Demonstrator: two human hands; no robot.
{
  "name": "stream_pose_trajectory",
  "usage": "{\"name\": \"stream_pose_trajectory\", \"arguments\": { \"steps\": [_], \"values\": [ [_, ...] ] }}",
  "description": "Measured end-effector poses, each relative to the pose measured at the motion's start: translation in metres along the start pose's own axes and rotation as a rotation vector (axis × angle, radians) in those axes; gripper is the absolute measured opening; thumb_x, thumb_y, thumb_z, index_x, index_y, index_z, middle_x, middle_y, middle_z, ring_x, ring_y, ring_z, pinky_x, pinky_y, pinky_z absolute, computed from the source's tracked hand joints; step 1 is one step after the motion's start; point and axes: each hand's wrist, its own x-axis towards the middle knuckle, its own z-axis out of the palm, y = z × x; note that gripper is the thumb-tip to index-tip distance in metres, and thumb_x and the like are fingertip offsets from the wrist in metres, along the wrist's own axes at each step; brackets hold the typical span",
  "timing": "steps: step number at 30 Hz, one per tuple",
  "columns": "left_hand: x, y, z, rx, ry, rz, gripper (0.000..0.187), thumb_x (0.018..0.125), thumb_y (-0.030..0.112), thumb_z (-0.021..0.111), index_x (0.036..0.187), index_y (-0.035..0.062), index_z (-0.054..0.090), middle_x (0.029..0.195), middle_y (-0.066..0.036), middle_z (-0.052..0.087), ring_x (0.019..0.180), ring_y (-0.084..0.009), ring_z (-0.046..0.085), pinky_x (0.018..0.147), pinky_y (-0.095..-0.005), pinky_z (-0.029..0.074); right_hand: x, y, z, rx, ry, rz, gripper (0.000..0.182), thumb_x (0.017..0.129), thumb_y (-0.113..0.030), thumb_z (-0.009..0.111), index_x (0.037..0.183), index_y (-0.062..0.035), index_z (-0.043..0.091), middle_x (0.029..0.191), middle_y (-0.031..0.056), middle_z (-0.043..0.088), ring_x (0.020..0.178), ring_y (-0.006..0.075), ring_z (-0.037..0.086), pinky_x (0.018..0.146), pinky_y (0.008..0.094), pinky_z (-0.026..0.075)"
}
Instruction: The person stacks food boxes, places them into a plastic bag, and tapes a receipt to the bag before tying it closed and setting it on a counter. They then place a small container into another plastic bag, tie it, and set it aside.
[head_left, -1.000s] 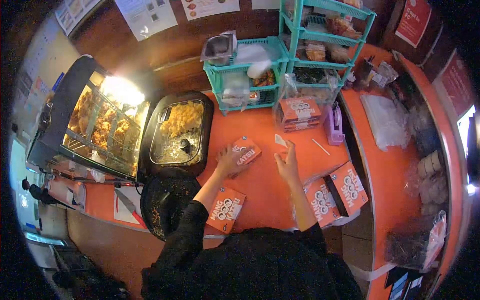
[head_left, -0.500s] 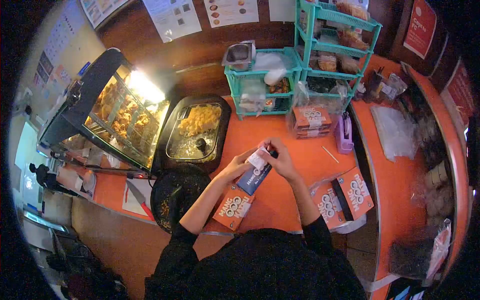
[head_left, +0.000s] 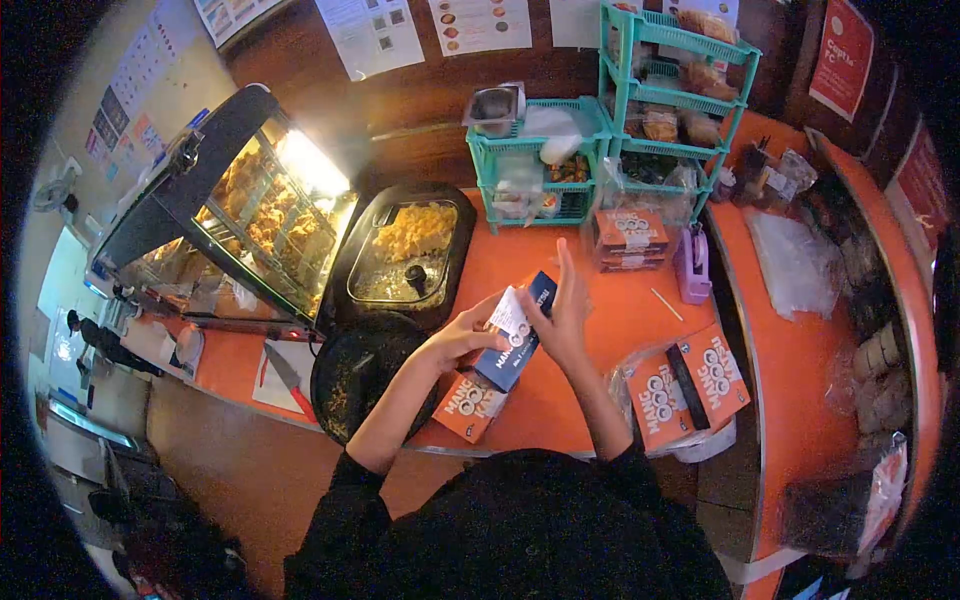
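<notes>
A dark blue box with white lettering is held over the orange counter, tilted, its end pointing up and right. My left hand is closed round its left side. On the upper face of the box lies a white printed label, with a thumb at its edge. My right hand rests along the right side of the box, fingers stretched out and thumb toward the label. Below, partly covered by the box, an orange box lies flat on the counter.
More orange boxes lie at the right. Behind them stand a purple tape dispenser and bagged orange boxes. A lit food warmer, a tray of fried food, a black pan and a red-handled knife are at the left.
My right hand's fingers have gone from curled over the box's upper end to stretched out beside it. The blue box shows more of its far end. The whole view has shifted slightly.
</notes>
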Motion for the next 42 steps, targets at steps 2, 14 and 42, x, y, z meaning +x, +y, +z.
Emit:
{"name": "stream_pose_trajectory", "arguments": {
  "steps": [2,14,42],
  "values": [
    [-0.003,-0.01,-0.009,-0.078,-0.014,-0.008,0.089,0.071,0.007,0.073,0.147,0.0105,0.025,0.123,-0.009,0.055,0.109,-0.016,0.056,0.088,-0.0321,0.049,-0.017,-0.006,-0.003,0.034,-0.282,-0.024,0.105,0.067,-0.041,0.079,0.145,-0.0034,0.021,0.122,0.0223,0.043,0.117,0.0362,0.041,0.1,0.0483,0.033],
    [-0.051,-0.015,0.026,1.079,0.064,0.272,0.089,0.043,0.027,0.079,0.126,0.0227,0.047,0.13,-0.013,0.04,0.12,-0.0339,0.04,0.098,-0.0503,0.03,-0.072,0.021,-0.041,0.41,-0.375,0.508,0.095,0.068,-0.026,0.083,0.141,-0.0075,0.025,0.138,0.0134,0.036,0.113,0.0293,0.051,0.083,0.0406,0.05],
    [0.114,-0.12,0.11,1.888,-0.344,0.704,0.052,0.067,0.023,0.071,0.116,0.0079,0.062,0.14,-0.007,0.042,0.136,-0.0263,0.031,0.109,-0.0552,0.025,-0.18,0.095,-0.19,0.513,0.866,0.892,0.076,0.07,-0.022,0.08,0.115,-0.004,0.022,0.111,0.019,0.047,0.097,0.0289,0.06,0.076,0.0441,0.057]
  ]
}}
